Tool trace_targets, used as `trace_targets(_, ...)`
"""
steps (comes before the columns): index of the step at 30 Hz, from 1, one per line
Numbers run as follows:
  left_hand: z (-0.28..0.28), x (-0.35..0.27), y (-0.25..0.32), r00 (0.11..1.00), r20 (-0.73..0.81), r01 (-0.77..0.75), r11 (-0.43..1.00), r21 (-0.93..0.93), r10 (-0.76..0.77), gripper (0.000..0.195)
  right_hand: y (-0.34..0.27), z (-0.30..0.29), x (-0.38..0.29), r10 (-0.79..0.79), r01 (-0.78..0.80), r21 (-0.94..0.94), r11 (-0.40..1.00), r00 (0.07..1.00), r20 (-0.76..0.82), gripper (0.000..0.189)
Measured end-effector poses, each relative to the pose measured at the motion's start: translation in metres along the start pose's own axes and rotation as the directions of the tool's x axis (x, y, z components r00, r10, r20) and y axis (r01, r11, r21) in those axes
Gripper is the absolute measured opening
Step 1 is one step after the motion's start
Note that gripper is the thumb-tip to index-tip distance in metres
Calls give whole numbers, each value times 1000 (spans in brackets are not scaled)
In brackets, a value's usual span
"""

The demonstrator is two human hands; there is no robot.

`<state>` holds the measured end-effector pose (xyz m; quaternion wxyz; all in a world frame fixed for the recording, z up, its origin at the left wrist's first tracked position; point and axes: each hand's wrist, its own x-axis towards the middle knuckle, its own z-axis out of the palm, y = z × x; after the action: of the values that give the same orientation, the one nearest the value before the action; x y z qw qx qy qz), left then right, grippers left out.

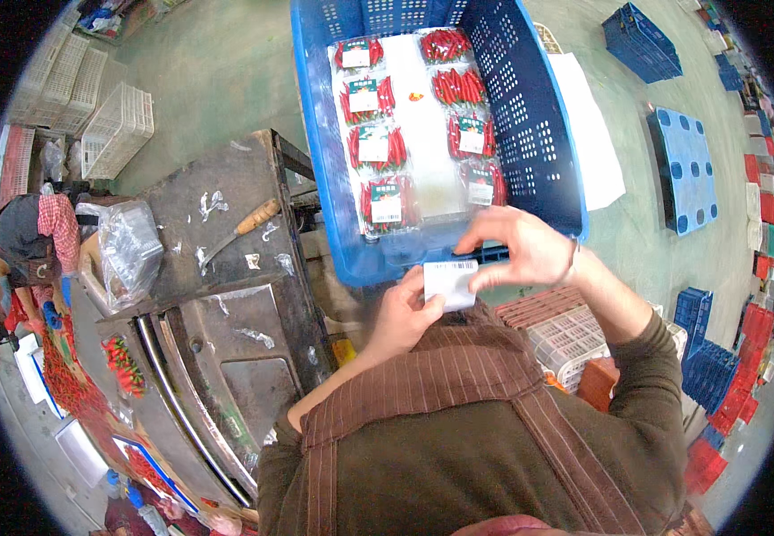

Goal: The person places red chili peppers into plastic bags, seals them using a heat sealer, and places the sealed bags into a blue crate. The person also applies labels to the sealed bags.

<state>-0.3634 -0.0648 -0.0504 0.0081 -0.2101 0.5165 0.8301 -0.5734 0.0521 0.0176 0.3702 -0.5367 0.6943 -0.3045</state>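
Observation:
My left hand (405, 311) grips a small stack of white printed labels (451, 281) by its left side and lower corner. At the right edge of that stack is my right hand (517, 248), thumb and fingers apart; whether it touches the labels or holds one cannot be told. Both hands are at the near end of a deep blue perforated plastic crate (353, 266). Inside it, clear packs of red chili peppers (387, 201) lie in two columns on a white surface. Most packs bear a green and white label; the two at the upper right show none.
A wooden-handled knife (256, 218) and plastic scraps lie on the dark worktable (186, 174) at left, beside a bag of clear trays (129, 251). Co-workers (32, 234) stand farther left near heaped chilies (75, 382). White crates (115, 134), a blue pallet (685, 171) and blue crates (641, 43) stand around.

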Motion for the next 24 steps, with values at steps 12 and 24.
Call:
trace_targets(12, 22, -5, 2, 999, 7, -46, 996, 71, 45, 24, -37, 29, -40, -213, 61, -469, 881, 937, -278, 28)
trace_targets(24, 10, -3, 0, 983, 148, -169, 829, 533, 106, 25, -18, 0, -23, -133, 131, -386, 913, 991, 21, 6)
